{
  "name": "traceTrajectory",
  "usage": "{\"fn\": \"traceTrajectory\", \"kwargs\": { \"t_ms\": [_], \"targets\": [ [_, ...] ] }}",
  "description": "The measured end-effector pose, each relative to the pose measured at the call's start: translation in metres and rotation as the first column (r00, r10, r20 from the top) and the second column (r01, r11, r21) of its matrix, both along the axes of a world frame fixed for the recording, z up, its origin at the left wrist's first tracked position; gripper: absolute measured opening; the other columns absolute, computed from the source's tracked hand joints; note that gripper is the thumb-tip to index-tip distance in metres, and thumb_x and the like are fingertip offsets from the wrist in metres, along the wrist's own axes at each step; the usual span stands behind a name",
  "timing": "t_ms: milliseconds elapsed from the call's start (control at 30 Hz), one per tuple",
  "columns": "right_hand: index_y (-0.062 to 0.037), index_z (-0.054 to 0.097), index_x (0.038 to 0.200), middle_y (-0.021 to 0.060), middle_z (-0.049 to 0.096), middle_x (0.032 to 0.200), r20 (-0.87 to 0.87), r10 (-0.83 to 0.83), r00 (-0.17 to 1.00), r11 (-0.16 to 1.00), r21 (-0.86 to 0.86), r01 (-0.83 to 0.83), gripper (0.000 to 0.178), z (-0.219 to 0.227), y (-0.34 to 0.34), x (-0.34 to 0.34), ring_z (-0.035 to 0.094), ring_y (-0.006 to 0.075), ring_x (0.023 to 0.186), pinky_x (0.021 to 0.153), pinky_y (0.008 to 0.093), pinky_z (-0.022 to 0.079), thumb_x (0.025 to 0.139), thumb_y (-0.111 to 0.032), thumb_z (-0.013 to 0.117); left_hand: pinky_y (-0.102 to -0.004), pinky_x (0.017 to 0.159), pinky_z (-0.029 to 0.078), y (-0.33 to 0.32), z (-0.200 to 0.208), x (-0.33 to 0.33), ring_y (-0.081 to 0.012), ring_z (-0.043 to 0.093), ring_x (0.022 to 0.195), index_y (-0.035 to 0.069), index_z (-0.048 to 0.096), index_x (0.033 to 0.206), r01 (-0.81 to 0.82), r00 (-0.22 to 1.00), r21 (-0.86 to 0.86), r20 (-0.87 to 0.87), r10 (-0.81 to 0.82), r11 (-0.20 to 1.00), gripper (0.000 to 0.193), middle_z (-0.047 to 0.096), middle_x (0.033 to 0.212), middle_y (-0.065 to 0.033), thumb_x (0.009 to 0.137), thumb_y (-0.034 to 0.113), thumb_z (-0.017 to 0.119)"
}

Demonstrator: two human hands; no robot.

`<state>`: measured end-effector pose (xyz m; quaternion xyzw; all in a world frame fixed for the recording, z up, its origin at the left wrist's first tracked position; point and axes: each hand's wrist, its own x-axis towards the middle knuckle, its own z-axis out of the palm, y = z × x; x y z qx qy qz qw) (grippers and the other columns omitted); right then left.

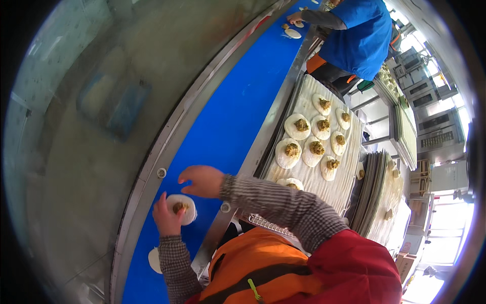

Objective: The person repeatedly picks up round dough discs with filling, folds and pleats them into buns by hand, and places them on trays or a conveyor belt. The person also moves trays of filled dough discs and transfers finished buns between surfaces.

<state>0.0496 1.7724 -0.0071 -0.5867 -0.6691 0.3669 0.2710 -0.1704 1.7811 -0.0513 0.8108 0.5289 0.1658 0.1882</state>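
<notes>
White, round dough piece with brown filling (189,209) touches the left hand (168,218), whose grip I can't judge; the right hand (202,181) gapes empty. Nine similar rounds (311,159) show on the pale ribbed tray (349,167).

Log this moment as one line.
left hand: touching filled dough round | right hand: close by, fingers apart | surface: blue belt
</notes>
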Motion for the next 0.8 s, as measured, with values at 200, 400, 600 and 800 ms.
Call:
{"fn": "traceTrajectory", "kwargs": {
  "t_ms": [200,400,600,800],
  "targets": [
    [-0.0056,0.065,0.105,0.0101,0.069,0.095,0.003,-0.286,0.958,0.935,-0.219,0.280,0.027,0.058,-0.025,0.166,0.067,0.0183,0.081,0.073,0.0312,0.054,0.086,-0.025,0.063,-0.0455,0.083,0.048,0.010,-0.006,-0.069,-0.0348,0.055,0.099,0.003,0.056,0.098,0.061,0.955,-0.365,-0.248,-0.160,0.929,0.063,0.058,0.100,-0.0194,0.048,0.024,0.088],
    [-0.0064,0.066,0.107,0.0069,0.069,0.091,0.053,-0.694,0.718,0.677,-0.289,0.677,0.026,0.053,-0.002,0.393,0.067,0.0121,0.072,0.058,0.0242,0.054,0.085,-0.022,0.065,-0.0490,0.066,0.049,0.003,-0.014,-0.138,-0.0311,0.059,0.072,0.004,0.055,0.090,-0.046,0.965,-0.689,-0.218,-0.146,0.723,0.059,0.059,0.081,-0.0124,0.046,0.031,0.086],
    [-0.0080,0.055,0.125,0.0148,0.064,0.108,0.452,-0.760,0.467,0.588,0.172,0.790,0.050,0.009,0.103,0.529,0.064,0.0235,0.094,0.075,0.0357,0.055,0.081,-0.029,0.067,-0.0435,0.074,0.053,-0.049,0.013,-0.177,-0.0290,0.065,0.084,0.005,0.057,0.117,-0.065,0.575,-0.524,-0.715,-0.397,0.849,0.060,0.065,0.092,-0.0150,0.073,0.045,0.068],
    [-0.0094,0.054,0.125,0.0174,0.059,0.120,0.515,-0.670,0.534,0.702,0.206,0.682,0.051,-0.028,0.169,0.537,0.057,0.0321,0.110,0.092,0.0411,0.047,0.080,-0.029,0.067,-0.0408,0.093,0.045,-0.089,0.049,-0.206,-0.0278,0.057,0.109,0.008,0.057,0.118,-0.223,0.924,-0.233,-0.360,0.129,0.947,0.031,0.062,0.110,-0.0150,0.088,0.017,0.051]
  ]
}}
